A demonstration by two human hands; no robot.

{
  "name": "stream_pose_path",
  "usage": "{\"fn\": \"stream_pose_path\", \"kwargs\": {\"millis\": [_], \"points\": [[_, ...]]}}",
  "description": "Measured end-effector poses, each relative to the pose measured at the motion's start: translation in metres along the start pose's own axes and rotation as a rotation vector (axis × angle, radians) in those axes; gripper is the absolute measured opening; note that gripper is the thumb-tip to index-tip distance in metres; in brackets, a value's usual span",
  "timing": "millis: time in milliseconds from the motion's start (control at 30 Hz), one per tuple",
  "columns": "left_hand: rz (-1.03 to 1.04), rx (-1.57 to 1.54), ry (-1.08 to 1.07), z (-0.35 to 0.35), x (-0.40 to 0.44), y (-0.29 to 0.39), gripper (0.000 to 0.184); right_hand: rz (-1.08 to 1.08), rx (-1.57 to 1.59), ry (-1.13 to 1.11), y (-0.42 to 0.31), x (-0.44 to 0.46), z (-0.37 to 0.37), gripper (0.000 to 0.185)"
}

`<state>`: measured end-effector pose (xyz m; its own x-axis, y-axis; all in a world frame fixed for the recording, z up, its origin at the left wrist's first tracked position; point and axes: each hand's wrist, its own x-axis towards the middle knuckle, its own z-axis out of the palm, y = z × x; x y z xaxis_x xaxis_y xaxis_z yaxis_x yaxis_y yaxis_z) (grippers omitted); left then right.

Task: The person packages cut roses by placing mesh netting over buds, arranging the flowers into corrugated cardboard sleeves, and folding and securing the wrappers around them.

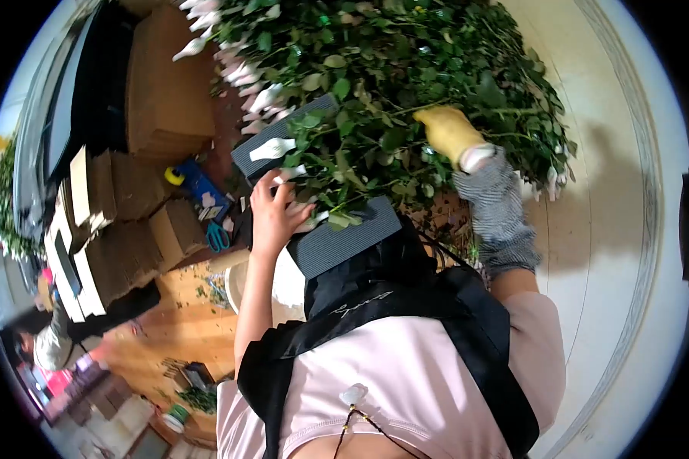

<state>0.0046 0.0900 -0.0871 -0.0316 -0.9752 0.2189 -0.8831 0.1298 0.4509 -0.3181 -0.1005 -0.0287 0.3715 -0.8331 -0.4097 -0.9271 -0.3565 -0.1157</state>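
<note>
Long-stemmed roses with white-sleeved heads lie over a grey corrugated board in front of my body. One white-sleeved rose head rests on the board's far part. My bare left hand is at the near rose heads, its bent fingers and thumb around one of them. My right hand, in a yellow glove with a grey knitted sleeve, is closed at a rose stem above the leaves. Its fingertips are partly hidden.
A large heap of leafy roses spreads ahead, with white and pink heads along its left side. Cardboard stacks, a blue tool and teal scissors lie left. A white bucket stands beside me. Another person is far left.
</note>
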Motion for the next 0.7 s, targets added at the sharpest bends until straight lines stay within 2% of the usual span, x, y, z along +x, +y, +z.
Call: {"fn": "stream_pose_path", "kwargs": {"millis": [67,133,267,367,400,467,533,600,633,700], "points": [[0.008,-0.028,0.033,0.001,0.0,0.002,0.048,-0.044,-0.152,-0.148,0.008,-0.002,0.01,0.042],[0.006,-0.038,0.044,0.004,-0.001,0.002,0.046,-0.21,-0.208,0.006,0.018,-0.002,0.032,0.038],[-0.008,0.003,0.073,0.003,-0.004,0.002,0.047,-0.287,-0.213,0.148,0.022,0.008,0.038,0.028],[0.006,0.043,0.055,-0.003,-0.002,0.004,0.046,-0.057,-0.293,0.219,-0.008,-0.015,0.007,0.023],[0.04,0.06,0.054,-0.002,0.0,0.003,0.046,-0.053,-0.293,0.221,-0.011,-0.02,0.011,0.023],[0.08,0.073,0.051,0.0,0.001,0.002,0.046,-0.172,-0.296,0.775,-0.012,-0.028,0.032,0.029],[-0.019,-0.032,0.009,0.001,0.0,0.002,0.048,-0.128,-0.218,0.78,-0.01,-0.021,0.059,0.032],[-0.032,-0.007,0.016,0.0,-0.002,0.006,0.051,-0.121,0.077,0.597,0.012,-0.005,0.116,0.038],[-0.037,-0.005,0.01,0.0,-0.003,0.006,0.053,-0.148,0.14,0.609,0.013,-0.005,0.117,0.044],[-0.11,-0.049,-0.026,0.0,0.002,0.004,0.057,-0.185,0.189,0.608,0.017,-0.007,0.104,0.045]]}}
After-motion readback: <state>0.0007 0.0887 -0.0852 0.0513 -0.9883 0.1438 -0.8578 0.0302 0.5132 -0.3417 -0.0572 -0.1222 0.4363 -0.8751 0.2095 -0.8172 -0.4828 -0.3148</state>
